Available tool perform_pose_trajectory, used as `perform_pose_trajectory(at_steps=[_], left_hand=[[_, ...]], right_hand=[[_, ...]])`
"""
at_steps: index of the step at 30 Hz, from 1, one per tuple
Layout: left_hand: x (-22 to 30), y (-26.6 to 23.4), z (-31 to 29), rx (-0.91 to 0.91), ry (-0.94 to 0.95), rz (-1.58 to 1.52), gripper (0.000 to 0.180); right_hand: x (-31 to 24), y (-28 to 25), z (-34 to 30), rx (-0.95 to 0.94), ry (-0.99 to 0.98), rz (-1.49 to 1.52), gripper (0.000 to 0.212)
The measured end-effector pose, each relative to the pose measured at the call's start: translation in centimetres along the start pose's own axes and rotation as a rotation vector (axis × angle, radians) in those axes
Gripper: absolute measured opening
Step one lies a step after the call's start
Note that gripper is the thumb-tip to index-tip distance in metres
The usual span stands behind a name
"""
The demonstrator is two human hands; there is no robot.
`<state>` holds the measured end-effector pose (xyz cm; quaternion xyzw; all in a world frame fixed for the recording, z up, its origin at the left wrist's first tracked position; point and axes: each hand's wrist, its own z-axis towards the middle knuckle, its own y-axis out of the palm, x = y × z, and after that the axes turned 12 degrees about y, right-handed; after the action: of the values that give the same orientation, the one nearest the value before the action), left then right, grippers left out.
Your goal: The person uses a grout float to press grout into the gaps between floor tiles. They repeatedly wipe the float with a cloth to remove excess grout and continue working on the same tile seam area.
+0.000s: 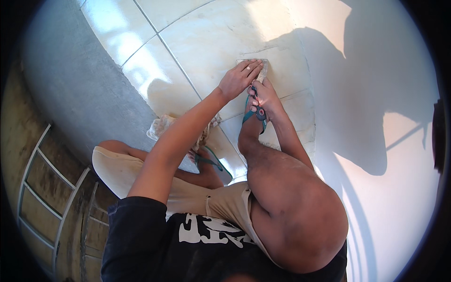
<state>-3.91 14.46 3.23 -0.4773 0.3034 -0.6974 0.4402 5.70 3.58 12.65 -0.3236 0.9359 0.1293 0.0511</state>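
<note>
My right hand (267,98) is closed round the dark handle of a putty knife (264,71), whose wide, whitish-smeared blade lies low against the tiled floor. A reddish spot marks the handle's butt end. Across the blade my left hand (240,79) rests with its fingers stretched out, a ring on one of them; its thumb is hidden. Pale tiles (197,42) with dark and light joints spread under both hands. By my left forearm a crumpled, dirty whitish rag (160,126) lies on the floor, partly covered by the arm.
A white wall (361,103) rises close on the right, with shadows across it. To the left runs a grey concrete surface (80,70). Light metal frames with crossbars (44,197) stand at the lower left. My feet wear flip-flops (221,164) on the tiles.
</note>
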Motion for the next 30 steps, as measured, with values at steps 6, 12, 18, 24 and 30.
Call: perform_pose_trajectory(at_steps=[6, 12, 18, 24, 30], left_hand=[[-1.7, -0.3, 1.2, 0.058, -0.053, -0.035, 0.058], [3.5, -1.0, -4.2, -0.073, -0.158, -0.023, 0.064], [4.7, -3.8, -7.7, -0.021, -0.378, -0.008, 0.071], [4.8, -3.5, -8.6, -0.102, -0.329, -0.029, 0.068], [4.4, -3.2, -7.9, 0.047, -0.380, 0.003, 0.064]], right_hand=[[-1.7, 0.1, 1.6, -0.032, -0.006, 0.064, 0.017], [3.0, 0.2, 0.4, -0.004, 0.101, -0.174, 0.014], [5.8, 3.6, 1.8, -0.048, 0.023, -0.362, 0.021], [5.9, 3.3, 1.9, -0.035, 0.018, -0.461, 0.031], [5.7, 3.6, 2.4, -0.003, 0.056, -0.453, 0.026]])
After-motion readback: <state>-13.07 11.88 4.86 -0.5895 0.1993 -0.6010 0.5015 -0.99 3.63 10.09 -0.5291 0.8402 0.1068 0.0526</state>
